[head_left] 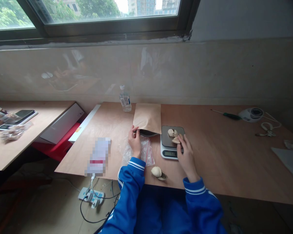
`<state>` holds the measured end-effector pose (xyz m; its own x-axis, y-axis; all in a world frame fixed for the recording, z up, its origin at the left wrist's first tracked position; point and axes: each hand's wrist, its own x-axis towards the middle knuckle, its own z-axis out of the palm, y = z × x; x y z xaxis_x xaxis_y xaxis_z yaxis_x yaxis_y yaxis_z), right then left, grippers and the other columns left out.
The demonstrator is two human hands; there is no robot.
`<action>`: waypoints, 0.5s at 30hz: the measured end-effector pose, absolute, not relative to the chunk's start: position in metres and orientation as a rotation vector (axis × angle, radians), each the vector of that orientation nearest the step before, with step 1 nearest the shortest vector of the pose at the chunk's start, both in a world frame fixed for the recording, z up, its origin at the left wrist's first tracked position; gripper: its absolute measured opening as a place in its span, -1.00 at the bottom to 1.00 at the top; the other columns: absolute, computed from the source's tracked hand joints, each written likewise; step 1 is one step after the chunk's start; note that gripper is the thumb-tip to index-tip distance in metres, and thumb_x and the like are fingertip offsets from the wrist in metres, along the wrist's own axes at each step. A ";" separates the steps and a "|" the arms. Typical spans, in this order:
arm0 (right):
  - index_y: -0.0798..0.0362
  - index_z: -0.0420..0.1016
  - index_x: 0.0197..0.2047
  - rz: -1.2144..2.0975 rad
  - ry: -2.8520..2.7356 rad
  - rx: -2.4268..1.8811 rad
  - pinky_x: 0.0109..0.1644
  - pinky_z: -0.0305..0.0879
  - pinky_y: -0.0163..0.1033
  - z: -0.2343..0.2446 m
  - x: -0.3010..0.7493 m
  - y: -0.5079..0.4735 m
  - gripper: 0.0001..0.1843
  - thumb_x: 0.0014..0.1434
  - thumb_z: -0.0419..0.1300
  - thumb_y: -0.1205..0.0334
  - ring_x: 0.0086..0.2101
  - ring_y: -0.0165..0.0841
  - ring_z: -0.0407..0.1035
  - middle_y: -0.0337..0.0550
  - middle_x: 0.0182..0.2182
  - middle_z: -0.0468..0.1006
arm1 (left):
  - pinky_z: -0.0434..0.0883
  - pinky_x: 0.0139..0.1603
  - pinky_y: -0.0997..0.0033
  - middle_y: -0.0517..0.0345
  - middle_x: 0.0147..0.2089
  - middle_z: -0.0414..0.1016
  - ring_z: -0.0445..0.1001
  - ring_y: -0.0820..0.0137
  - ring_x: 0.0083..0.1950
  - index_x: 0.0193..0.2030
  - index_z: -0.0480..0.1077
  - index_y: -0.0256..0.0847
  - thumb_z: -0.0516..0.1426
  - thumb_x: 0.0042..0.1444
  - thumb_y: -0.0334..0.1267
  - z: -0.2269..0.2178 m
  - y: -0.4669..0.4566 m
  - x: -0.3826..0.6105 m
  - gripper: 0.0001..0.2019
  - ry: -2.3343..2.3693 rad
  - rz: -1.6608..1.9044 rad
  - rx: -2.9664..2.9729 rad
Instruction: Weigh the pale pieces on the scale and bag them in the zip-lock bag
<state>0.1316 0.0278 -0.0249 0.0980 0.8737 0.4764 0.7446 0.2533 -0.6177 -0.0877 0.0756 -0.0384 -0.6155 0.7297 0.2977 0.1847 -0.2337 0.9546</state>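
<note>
My left hand (134,141) pinches the open mouth of a flat brown paper bag (147,117), whose dark inside shows at the near edge. To the right of the bag is a kitchen scale (169,153) with a grey plate and a lit display; its digits are too small to read surely. Pale, curled pieces (172,132) that look like dried peel lie on the plate. My right hand (187,157) reaches over the plate's right side, its fingers closed on one such piece (177,139). Another curled piece (158,173) lies on the table between my forearms.
Clear plastic bags (147,152) lie under and beside my left wrist. A water bottle (125,99) stands near the wall. At left is a pixelated device (99,156) with a cable running to a power strip (91,196). Farther right are a screwdriver (231,116) and a white camera (250,114).
</note>
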 end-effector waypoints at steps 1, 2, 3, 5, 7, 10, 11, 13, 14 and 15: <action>-0.01 0.27 0.18 0.144 -1.667 -1.523 0.19 0.14 0.12 -0.021 0.129 0.023 -0.56 0.27 -0.09 0.18 0.22 -0.13 0.04 0.04 0.23 0.13 | 0.39 -0.03 0.36 -0.05 0.17 0.35 0.35 0.26 0.17 -0.15 0.44 -0.17 0.10 0.13 -0.13 -0.038 0.075 -0.088 -0.77 1.639 1.902 1.093; -0.01 0.27 0.18 0.093 -1.664 -1.526 0.19 0.12 0.15 -0.016 0.125 0.017 -0.57 0.26 -0.07 0.18 0.22 -0.10 0.02 0.05 0.23 0.12 | 0.39 -0.04 0.36 -0.05 0.17 0.35 0.36 0.26 0.16 -0.14 0.44 -0.17 0.10 0.13 -0.13 -0.038 0.075 -0.088 -0.77 1.640 1.898 1.095; -0.02 0.29 0.16 0.050 -1.670 -1.519 0.19 0.10 0.17 -0.010 0.120 0.008 -0.58 0.25 -0.05 0.18 0.21 -0.08 0.03 0.05 0.22 0.12 | 0.39 -0.04 0.36 -0.05 0.17 0.35 0.37 0.26 0.15 -0.14 0.44 -0.17 0.09 0.13 -0.13 -0.039 0.075 -0.088 -0.77 1.642 1.895 1.096; -0.03 0.34 0.11 0.026 -1.747 -1.471 0.17 0.12 0.14 -0.002 0.108 -0.014 -0.62 0.24 -0.02 0.20 0.16 -0.10 0.13 0.04 0.16 0.20 | 0.40 -0.05 0.36 -0.05 0.17 0.34 0.39 0.27 0.12 -0.14 0.43 -0.17 0.09 0.14 -0.13 -0.039 0.075 -0.088 -0.77 1.643 1.890 1.095; -0.07 0.35 0.09 0.086 -1.960 -1.389 0.12 0.20 0.08 0.000 0.096 -0.038 -0.63 0.22 0.01 0.21 0.10 -0.12 0.20 0.02 0.11 0.27 | 0.39 -0.04 0.35 -0.05 0.18 0.34 0.39 0.27 0.12 -0.13 0.43 -0.17 0.09 0.14 -0.13 -0.040 0.075 -0.088 -0.77 1.641 1.886 1.097; -0.13 0.35 0.10 0.168 -2.226 -1.321 -0.02 0.34 0.01 -0.008 0.082 -0.064 -0.59 0.17 0.10 0.18 0.02 -0.12 0.29 -0.02 0.07 0.34 | 0.38 -0.02 0.34 -0.05 0.18 0.33 0.36 0.26 0.16 -0.11 0.42 -0.17 0.08 0.15 -0.15 -0.038 0.075 -0.088 -0.76 1.651 1.874 1.124; -0.14 0.35 0.10 0.181 -2.265 -1.317 -0.07 0.37 -0.02 -0.013 0.080 -0.068 -0.59 0.16 0.10 0.19 -0.02 -0.13 0.33 -0.03 0.04 0.37 | 0.38 -0.01 0.34 -0.05 0.17 0.34 0.34 0.25 0.18 -0.11 0.42 -0.17 0.07 0.15 -0.15 -0.037 0.074 -0.088 -0.77 1.667 1.869 1.146; -0.17 0.34 0.10 0.198 -2.286 -1.321 -0.15 0.40 -0.06 -0.021 0.080 -0.072 -0.59 0.18 0.08 0.25 -0.12 -0.18 0.38 -0.06 -0.03 0.43 | 0.37 0.00 0.34 -0.04 0.13 0.38 0.30 0.26 0.21 -0.12 0.42 -0.16 0.07 0.15 -0.17 -0.035 0.072 -0.088 -0.78 1.714 1.856 1.208; -0.18 0.33 0.11 0.208 -2.280 -1.324 -0.17 0.40 -0.07 -0.025 0.082 -0.071 -0.59 0.19 0.06 0.28 -0.16 -0.20 0.39 -0.07 -0.07 0.44 | 0.37 0.00 0.34 -0.03 0.10 0.40 0.29 0.26 0.21 -0.12 0.42 -0.16 0.07 0.16 -0.18 -0.033 0.071 -0.088 -0.79 1.736 1.847 1.242; -0.19 0.32 0.13 0.224 -2.272 -1.324 -0.17 0.40 -0.09 -0.028 0.084 -0.070 -0.57 0.20 0.04 0.30 -0.18 -0.22 0.39 -0.08 -0.09 0.45 | 0.37 -0.01 0.34 -0.03 0.08 0.41 0.28 0.26 0.22 -0.12 0.42 -0.16 0.07 0.16 -0.19 -0.032 0.069 -0.088 -0.79 1.752 1.839 1.273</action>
